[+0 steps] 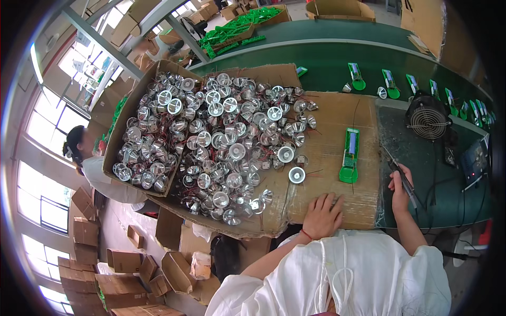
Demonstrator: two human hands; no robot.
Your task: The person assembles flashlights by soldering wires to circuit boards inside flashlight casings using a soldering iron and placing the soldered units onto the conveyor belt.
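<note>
My left hand (320, 215) lies flat on the cardboard sheet (327, 116), fingers stretched out and holding nothing. My right hand (400, 196) is closed around a soldering iron (407, 185), whose thin tip points away from me toward the sheet's right edge. Ahead of my left hand lies a green plastic housing (348, 175) with a blue-and-white part in it and thin wires at its ends. To its left a single reflector lamp cup (297, 175) rests on the cardboard with red wires. Many more silvery reflector cups (232, 152) are heaped further left.
A cardboard box (120, 134) holds more reflectors at the left. A black fan (427, 124) and a dark device with a display (474, 163) stand at the right. Beyond, green housings (390, 84) line a green belt (321, 45). Another person (103, 171) sits far left.
</note>
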